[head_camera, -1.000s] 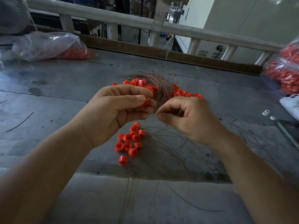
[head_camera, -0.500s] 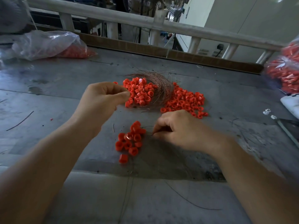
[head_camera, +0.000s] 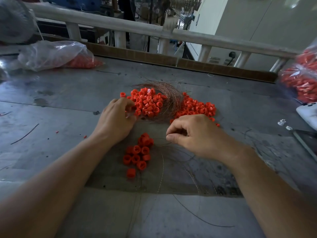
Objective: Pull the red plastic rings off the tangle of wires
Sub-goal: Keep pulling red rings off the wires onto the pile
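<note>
A tangle of copper wires [head_camera: 172, 95] lies mid-table with several red plastic rings [head_camera: 147, 103] heaped on its left side. More red rings [head_camera: 195, 109] lie in a pile to its right. A small group of loose rings [head_camera: 139, 153] sits nearer me, between my forearms. My left hand [head_camera: 116, 121] rests at the left edge of the heap, fingers curled among the rings; what they hold is hidden. My right hand [head_camera: 193, 134] is low over the table with thumb pressed to forefinger, pinching a thin wire [head_camera: 171, 150] among loose strands.
The grey table [head_camera: 51, 100] has a clear bag of red rings [head_camera: 51, 54] at the far left and another bag [head_camera: 301, 79] at the right edge. A white object [head_camera: 308, 114] and small white bits [head_camera: 282, 122] lie right. A railing [head_camera: 120, 19] runs behind.
Both hands have come apart and dropped to the table. My left hand moved forward onto the heap of rings. My right hand went down and right with the wire.
</note>
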`<action>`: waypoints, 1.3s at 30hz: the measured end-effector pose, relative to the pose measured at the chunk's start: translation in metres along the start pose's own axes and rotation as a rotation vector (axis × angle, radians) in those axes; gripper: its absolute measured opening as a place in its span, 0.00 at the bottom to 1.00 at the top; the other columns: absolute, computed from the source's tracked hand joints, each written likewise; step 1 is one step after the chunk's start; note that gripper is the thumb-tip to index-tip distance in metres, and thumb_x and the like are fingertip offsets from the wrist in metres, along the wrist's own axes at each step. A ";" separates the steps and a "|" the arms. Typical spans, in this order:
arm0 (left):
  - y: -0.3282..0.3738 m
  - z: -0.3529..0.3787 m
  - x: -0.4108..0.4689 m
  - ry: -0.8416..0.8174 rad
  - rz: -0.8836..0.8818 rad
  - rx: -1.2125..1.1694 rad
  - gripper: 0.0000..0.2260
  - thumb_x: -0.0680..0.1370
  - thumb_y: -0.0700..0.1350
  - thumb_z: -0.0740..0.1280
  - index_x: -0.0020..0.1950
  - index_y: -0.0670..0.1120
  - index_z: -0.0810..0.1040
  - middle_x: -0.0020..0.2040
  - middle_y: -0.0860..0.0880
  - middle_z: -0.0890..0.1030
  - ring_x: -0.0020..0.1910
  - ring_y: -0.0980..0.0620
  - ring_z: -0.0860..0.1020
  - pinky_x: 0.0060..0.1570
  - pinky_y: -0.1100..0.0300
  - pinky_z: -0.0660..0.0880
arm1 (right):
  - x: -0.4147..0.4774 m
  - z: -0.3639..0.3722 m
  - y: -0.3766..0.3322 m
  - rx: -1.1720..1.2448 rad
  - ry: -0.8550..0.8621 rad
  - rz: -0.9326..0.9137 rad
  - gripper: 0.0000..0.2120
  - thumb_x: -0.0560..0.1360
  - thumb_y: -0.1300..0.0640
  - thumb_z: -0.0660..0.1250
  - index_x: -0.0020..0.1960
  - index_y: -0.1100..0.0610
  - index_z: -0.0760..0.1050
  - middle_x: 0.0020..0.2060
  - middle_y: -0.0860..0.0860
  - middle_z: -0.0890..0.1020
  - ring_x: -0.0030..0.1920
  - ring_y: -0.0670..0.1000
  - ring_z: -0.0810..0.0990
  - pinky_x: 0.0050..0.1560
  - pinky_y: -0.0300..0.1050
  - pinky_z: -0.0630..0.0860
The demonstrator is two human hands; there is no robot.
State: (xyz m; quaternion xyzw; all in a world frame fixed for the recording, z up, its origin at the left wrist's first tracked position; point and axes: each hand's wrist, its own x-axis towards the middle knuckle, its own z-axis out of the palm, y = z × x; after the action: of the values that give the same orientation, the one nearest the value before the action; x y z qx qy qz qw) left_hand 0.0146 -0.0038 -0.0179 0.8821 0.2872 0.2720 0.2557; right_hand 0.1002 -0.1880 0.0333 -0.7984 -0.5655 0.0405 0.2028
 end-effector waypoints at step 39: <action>0.030 -0.022 -0.025 -0.079 0.075 -0.238 0.08 0.71 0.39 0.71 0.49 0.48 0.82 0.37 0.62 0.76 0.38 0.67 0.74 0.37 0.83 0.65 | 0.019 0.015 0.026 -0.090 0.366 -0.033 0.12 0.72 0.59 0.68 0.53 0.63 0.79 0.53 0.56 0.81 0.57 0.53 0.76 0.60 0.38 0.63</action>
State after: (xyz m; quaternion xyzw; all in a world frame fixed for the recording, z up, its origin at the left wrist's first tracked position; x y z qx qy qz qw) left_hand -0.0050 -0.0342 0.0079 0.8656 0.2095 0.2787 0.3594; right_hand 0.1256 -0.1732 0.0128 -0.7912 -0.5335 -0.1341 0.2671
